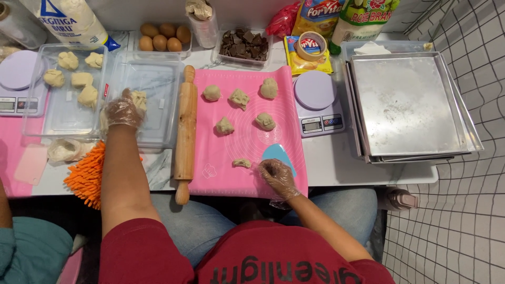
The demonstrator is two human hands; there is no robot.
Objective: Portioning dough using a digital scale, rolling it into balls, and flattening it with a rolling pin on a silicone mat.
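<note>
My left hand (122,111), in a thin clear glove, reaches over a clear plastic lid (152,84) and grips a lump of pale dough (139,99). My right hand (277,176), also gloved, rests on the near part of the pink silicone mat (247,173) with fingers curled, beside a light blue scraper (279,154). A small scrap of dough (242,163) lies just left of it. Several dough balls (265,121) sit farther up the mat. A wooden rolling pin (185,131) lies along the mat's left edge.
A clear container (63,113) with several dough pieces stands at left. Two purple kitchen scales (317,102) (16,87), stacked metal trays (407,105), eggs (160,38), chocolate chunks (243,44), an orange mitt (87,176) and flour bags are around. Another person's teal sleeve (29,252) is bottom left.
</note>
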